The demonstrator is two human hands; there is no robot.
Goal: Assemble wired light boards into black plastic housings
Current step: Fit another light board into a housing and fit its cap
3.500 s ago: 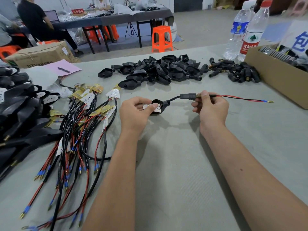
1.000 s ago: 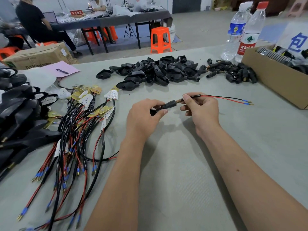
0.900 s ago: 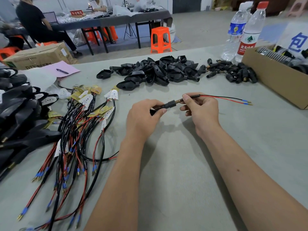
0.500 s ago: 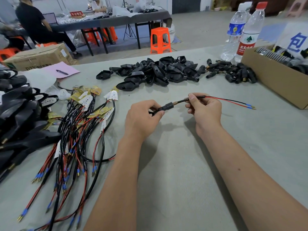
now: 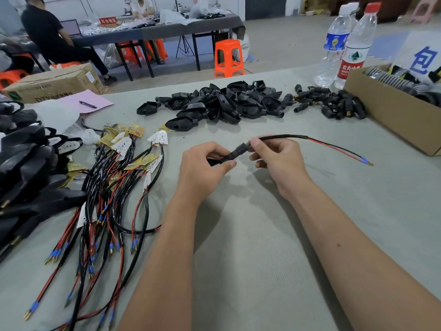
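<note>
Over grey tabletop (image 5: 262, 235) | left hand (image 5: 202, 168) grips black plastic housing (image 5: 213, 161), right hand (image 5: 276, 158) pinches black sleeved cable (image 5: 281, 137) | over-pulling may unseat the hidden board

1. My left hand (image 5: 202, 168) now closes fully over the black housing (image 5: 214, 161); the white board that showed in it earlier is out of sight.
2. The black sleeve (image 5: 235, 152) has slid down the cable (image 5: 281, 137) and now sits against the housing.
3. My right hand (image 5: 276, 158) has moved closer to the left, pinching just behind the sleeve.
4. The red wire ends (image 5: 366, 161) now droop lower, toward the table (image 5: 250, 235).
</note>
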